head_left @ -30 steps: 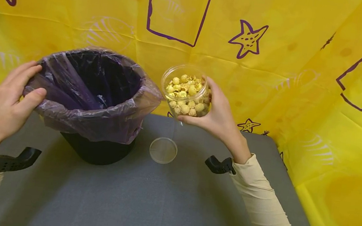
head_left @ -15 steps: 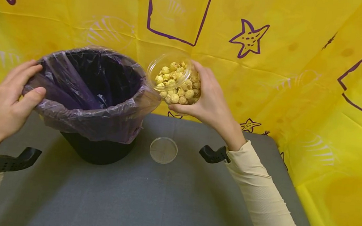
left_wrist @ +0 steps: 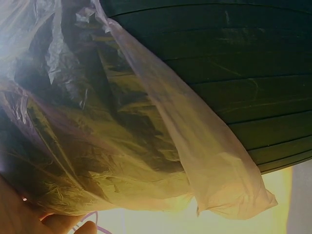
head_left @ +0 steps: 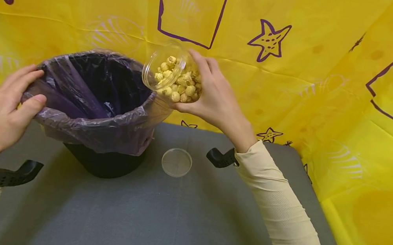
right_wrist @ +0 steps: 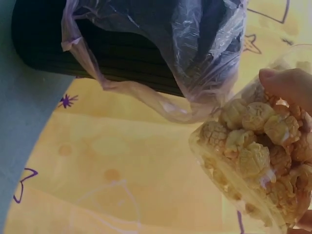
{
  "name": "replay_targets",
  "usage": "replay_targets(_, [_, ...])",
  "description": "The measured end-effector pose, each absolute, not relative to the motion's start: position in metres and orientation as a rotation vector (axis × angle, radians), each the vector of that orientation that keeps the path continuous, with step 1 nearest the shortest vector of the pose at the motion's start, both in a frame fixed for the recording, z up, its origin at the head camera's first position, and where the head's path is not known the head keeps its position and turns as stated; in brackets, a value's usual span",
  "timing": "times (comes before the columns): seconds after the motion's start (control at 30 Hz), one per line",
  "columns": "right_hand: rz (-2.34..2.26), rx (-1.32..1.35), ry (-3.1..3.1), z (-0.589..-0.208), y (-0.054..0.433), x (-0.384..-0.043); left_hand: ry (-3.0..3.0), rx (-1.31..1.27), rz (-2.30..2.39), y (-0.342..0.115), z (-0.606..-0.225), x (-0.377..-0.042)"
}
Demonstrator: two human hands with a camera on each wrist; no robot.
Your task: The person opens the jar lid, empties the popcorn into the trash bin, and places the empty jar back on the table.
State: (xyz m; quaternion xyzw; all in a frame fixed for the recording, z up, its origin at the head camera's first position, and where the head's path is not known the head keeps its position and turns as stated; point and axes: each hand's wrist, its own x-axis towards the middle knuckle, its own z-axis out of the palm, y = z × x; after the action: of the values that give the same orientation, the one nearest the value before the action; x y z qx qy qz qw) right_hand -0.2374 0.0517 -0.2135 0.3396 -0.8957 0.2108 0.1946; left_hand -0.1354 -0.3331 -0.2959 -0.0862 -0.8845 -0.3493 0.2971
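In the head view, a black trash bin [head_left: 103,165] on the grey table is lined with a translucent purple trash bag [head_left: 110,130] folded over its rim. My left hand [head_left: 4,110] holds the bin's left rim through the bag, thumb at the front. My right hand [head_left: 217,95] grips a clear round plastic container [head_left: 147,72] of yellow popcorn [head_left: 182,85]. The container tilts left, its open mouth at the bin's right rim; the popcorn is inside it. In the right wrist view, popcorn [right_wrist: 256,158] shows through the container wall, close to the bag's edge.
A clear round lid [head_left: 177,162] lies on the grey table [head_left: 130,215], right of the bin. Behind and to the right hangs a yellow cloth [head_left: 311,70] with purple starfish drawings. A black mount sits on each wrist.
My right hand has moved left and up with the popcorn container, tipping its mouth further toward the bin. The left hand, bin and lid have stayed essentially in place.
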Motion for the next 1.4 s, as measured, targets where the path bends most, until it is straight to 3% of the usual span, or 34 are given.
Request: replay_targets(1.4, [0.056, 1.052, -2.496, -0.186, -0.007, -0.255, -2.341, -0.239, -0.954, -0.333, -0.296, -0.134])
